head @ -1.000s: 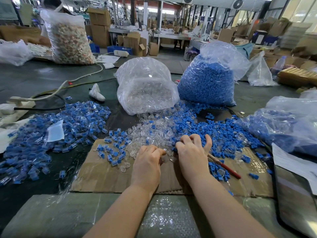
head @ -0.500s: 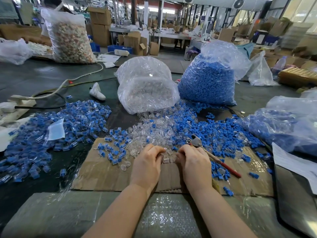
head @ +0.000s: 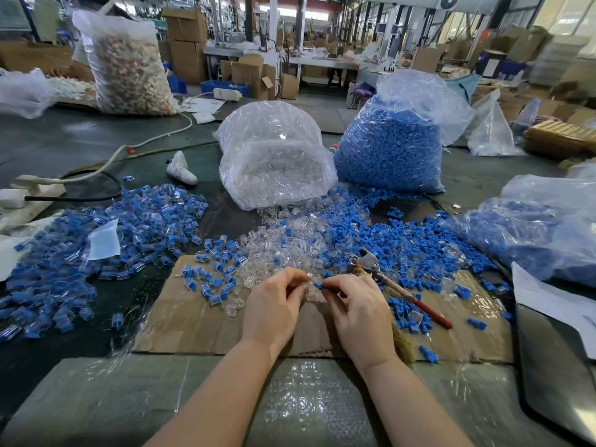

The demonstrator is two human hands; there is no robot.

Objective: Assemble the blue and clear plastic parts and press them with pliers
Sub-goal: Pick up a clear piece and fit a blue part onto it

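Two bare hands meet over a sheet of cardboard, the landmark for everything that follows. The left hand has its fingers curled around a small clear plastic part. The right hand pinches a small blue plastic part at its fingertips, touching the clear one. The two parts appear to be going together, not yet pressed.

Red-handled pliers lie on the cardboard just right of the right hand, untouched, metal head pointing away from the person.

As a judgement, the work is well under way but far from over. A wide heap of assembled blue-and-clear pieces spreads off the cardboard's left edge. Loose clear parts and loose blue parts are piled along its far edge. Behind them stand a bag of clear parts and a full bag of blue parts. Another bag holding blue pieces sits to the right.

The cardboard rests on a dark work surface, with bubble wrap on its near side. Cables trail at far left. The room beyond is a warehouse with stacked cardboard boxes and tables.
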